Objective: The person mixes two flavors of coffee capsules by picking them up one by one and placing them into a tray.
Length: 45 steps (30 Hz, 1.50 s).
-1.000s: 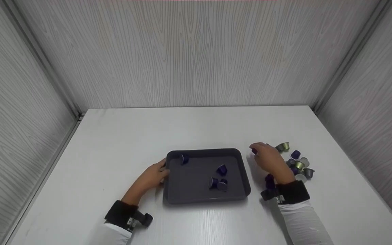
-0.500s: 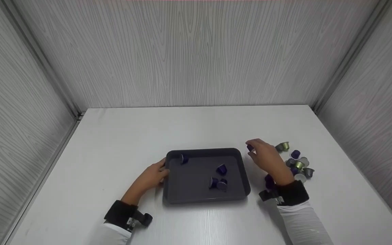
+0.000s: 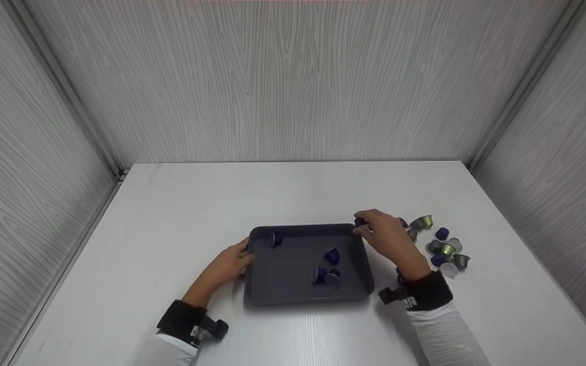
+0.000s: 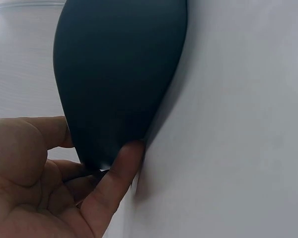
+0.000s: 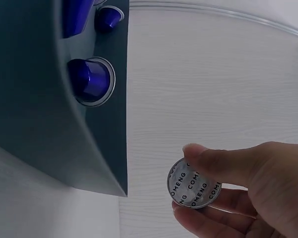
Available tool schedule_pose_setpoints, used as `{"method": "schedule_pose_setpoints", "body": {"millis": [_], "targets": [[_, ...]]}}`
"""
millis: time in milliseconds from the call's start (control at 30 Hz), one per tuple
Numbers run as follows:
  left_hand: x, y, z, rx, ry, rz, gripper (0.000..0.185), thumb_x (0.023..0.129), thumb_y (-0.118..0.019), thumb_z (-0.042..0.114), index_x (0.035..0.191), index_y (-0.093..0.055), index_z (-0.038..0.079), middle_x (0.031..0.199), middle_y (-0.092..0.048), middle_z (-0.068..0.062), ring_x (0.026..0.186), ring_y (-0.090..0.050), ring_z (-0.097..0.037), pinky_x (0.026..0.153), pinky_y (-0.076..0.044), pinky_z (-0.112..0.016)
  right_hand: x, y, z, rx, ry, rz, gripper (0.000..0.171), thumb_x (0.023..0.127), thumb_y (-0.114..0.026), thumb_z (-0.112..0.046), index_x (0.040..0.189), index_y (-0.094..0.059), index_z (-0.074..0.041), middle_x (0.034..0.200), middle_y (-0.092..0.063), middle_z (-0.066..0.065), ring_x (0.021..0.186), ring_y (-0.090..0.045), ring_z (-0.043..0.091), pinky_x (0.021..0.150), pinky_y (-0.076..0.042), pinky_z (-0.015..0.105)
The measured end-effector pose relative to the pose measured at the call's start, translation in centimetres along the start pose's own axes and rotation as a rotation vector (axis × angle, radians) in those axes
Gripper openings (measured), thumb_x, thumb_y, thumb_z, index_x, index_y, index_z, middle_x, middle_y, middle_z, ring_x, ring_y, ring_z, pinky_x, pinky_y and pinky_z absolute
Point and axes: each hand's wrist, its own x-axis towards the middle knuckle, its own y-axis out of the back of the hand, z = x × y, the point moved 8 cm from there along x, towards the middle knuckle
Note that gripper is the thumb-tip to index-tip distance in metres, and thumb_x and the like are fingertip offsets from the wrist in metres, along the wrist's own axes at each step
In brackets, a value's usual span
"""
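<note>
A dark grey tray [image 3: 277, 294] lies on the white table with several purple coffee capsules [image 3: 331, 254] inside. My right hand [image 3: 385, 237] pinches a purple capsule [image 3: 360, 222] just above the tray's far right corner; in the right wrist view its foil lid [image 5: 192, 184] faces the camera beside the tray's wall [image 5: 44, 148]. My left hand [image 3: 229, 264] holds the tray's left edge, thumb and fingers [image 4: 111, 183] against the rim [image 4: 114, 89].
A loose pile of purple, green and grey capsules [image 3: 444, 247] lies on the table right of the tray. One purple capsule [image 3: 401, 277] sits by my right wrist. Grey panel walls close in the table on three sides.
My right hand has carried the purple capsule leftwards from the pile to the tray's far right corner. The left hand has stayed on the tray's edge.
</note>
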Motion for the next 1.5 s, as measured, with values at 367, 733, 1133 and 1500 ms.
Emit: {"method": "schedule_pose_setpoints", "body": {"millis": [367, 733, 1133, 1500], "targets": [[0.0, -0.1, 0.0, -0.039, 0.006, -0.017, 0.061, 0.099, -0.051, 0.022, 0.154, -0.028, 0.008, 0.148, -0.042, -0.019, 0.122, -0.052, -0.032, 0.094, -0.047, -0.046, 1.4, -2.1, -0.8, 0.036, 0.005, -0.156, 0.031, 0.087, -0.075, -0.018, 0.113, -0.069, -0.003, 0.102, -0.069, 0.010, 0.087, -0.066, 0.026, 0.077, -0.052, 0.043], [0.1, -0.1, -0.2, -0.046, 0.000, -0.015, 0.060, 0.099, -0.051, 0.019, 0.154, -0.030, 0.010, 0.147, -0.044, -0.018, 0.121, -0.053, -0.030, 0.095, -0.046, -0.047, 2.5, -2.9, -1.8, 0.007, -0.001, -0.290, 0.025, 0.088, -0.073, -0.016, 0.110, -0.071, -0.004, 0.100, -0.069, 0.008, 0.090, -0.064, 0.026, 0.081, -0.050, 0.045], [0.1, 0.0, -0.1, -0.005, 0.008, -0.004, 0.060, 0.099, -0.050, 0.021, 0.154, -0.029, 0.007, 0.147, -0.044, -0.020, 0.117, -0.055, -0.029, 0.098, -0.043, -0.047, 4.6, -4.5, -5.7, -0.021, 0.107, -0.293, 0.017, 0.089, -0.071, -0.017, 0.100, -0.072, -0.005, 0.091, -0.069, 0.005, 0.083, -0.064, 0.024, 0.076, -0.050, 0.042], [-0.2, 0.1, 0.0, -0.018, 0.018, 0.000, 0.060, 0.100, -0.050, 0.023, 0.154, -0.030, 0.008, 0.145, -0.047, -0.019, 0.107, -0.058, -0.026, 0.092, -0.046, -0.045, 5.9, -7.5, -9.1, -0.017, 0.141, -0.346, 0.011, 0.090, -0.070, -0.018, 0.092, -0.069, -0.008, 0.083, -0.066, 0.000, 0.073, -0.058, 0.017, 0.069, -0.049, 0.037]]}}
